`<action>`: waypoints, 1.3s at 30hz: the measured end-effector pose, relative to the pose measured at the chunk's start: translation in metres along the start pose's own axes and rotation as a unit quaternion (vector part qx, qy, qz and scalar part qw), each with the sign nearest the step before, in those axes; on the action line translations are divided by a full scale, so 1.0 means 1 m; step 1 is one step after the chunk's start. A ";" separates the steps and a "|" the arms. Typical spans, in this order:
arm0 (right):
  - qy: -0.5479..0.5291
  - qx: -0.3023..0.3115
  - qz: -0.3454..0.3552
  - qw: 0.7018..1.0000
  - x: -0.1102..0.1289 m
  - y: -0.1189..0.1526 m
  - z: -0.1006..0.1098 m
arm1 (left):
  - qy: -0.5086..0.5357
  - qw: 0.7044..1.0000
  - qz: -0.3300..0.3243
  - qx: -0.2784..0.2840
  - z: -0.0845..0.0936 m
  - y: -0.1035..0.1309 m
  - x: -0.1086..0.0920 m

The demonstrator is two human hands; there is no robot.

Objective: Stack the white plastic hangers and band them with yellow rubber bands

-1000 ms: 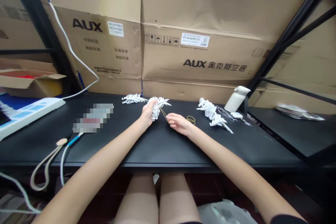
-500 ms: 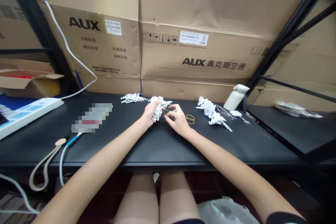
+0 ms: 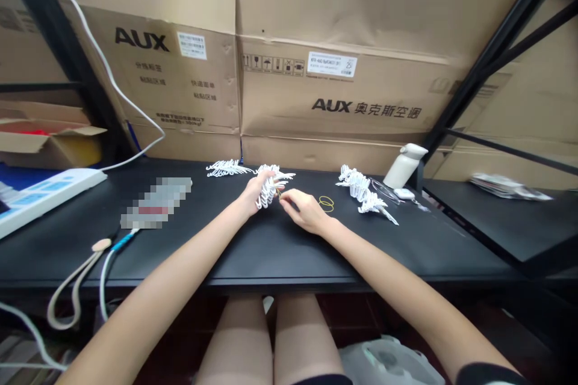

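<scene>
My left hand [image 3: 256, 192] is closed around a bundle of thin white hooks [image 3: 267, 194] with curved ends, held just above the black table. Close beside it, my right hand [image 3: 304, 210] pinches a thin yellow rubber band [image 3: 279, 194] against the bundle's right side; most of the band is hidden by fingers and hooks. To the right of that hand, yellow rubber bands [image 3: 326, 204] lie on the table. Behind the left hand rests a loose group of white hooks [image 3: 227, 168]. Further right lies a longer pile of white hooks [image 3: 361, 187].
A white bottle [image 3: 405, 166] stands at the back right, beside a coiled cable and small white case [image 3: 404, 194]. At left are a blurred-out phone-like object [image 3: 158, 203], a cord strap [image 3: 67, 295] and a white power strip [image 3: 49, 198]. Cardboard [image 3: 280, 108] walls the back.
My right hand has drawn in close to the bundle, and the yellow band that stretched between the hands now shows only as a short piece. The left hand keeps its hold, slightly turned.
</scene>
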State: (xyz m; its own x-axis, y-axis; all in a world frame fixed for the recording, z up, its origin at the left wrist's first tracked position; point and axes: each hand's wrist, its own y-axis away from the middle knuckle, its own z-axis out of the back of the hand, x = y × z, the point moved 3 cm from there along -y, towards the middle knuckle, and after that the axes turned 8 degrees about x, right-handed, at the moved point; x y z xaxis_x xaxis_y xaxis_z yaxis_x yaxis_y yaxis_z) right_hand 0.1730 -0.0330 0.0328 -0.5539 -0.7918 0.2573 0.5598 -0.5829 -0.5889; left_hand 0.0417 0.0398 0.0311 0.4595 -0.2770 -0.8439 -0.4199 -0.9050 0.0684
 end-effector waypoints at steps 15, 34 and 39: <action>-0.550 0.064 -0.211 0.805 -0.026 -0.001 -0.005 | -0.065 0.994 0.067 0.057 0.006 -0.003 0.003; -0.486 0.117 -0.217 0.838 -0.019 -0.001 -0.015 | -0.144 0.988 -0.028 -0.052 0.007 -0.001 -0.001; -0.499 0.118 -0.181 0.840 -0.016 -0.002 -0.011 | -0.127 0.990 -0.059 -0.013 0.003 -0.001 0.000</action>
State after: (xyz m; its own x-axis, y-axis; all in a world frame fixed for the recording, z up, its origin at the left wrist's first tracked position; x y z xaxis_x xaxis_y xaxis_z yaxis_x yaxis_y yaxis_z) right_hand 0.1738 -0.0176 0.0216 0.0113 -0.2456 0.9693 0.6383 -0.7444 -0.1960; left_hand 0.0400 0.0416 0.0292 0.2916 -0.0814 -0.9531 -0.3524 -0.9354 -0.0279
